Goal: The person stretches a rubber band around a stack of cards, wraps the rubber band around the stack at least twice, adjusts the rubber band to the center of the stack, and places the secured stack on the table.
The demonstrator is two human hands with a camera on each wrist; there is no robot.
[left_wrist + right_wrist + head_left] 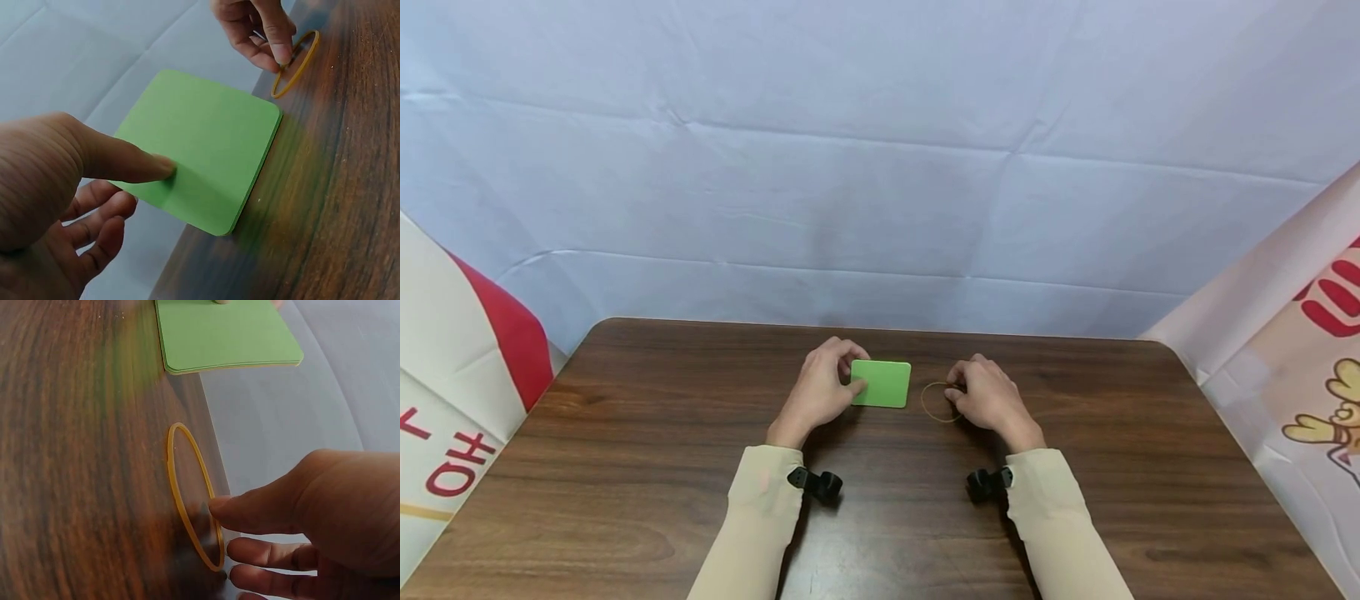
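A small stack of green cards with rounded corners is pinched at its left side by my left hand. In the left wrist view, the thumb presses on the upper face of the cards while the fingers lie behind and below them. To the right, my right hand pinches the edge of a yellow rubber band between thumb and fingertips. The rubber band forms an open loop beside the cards, apart from them, close to the tabletop.
Both hands are above a dark brown wooden table. A pale cloth backdrop hangs behind its far edge. Printed cloths stand at the left and right. Black wrist cameras sit at both cuffs.
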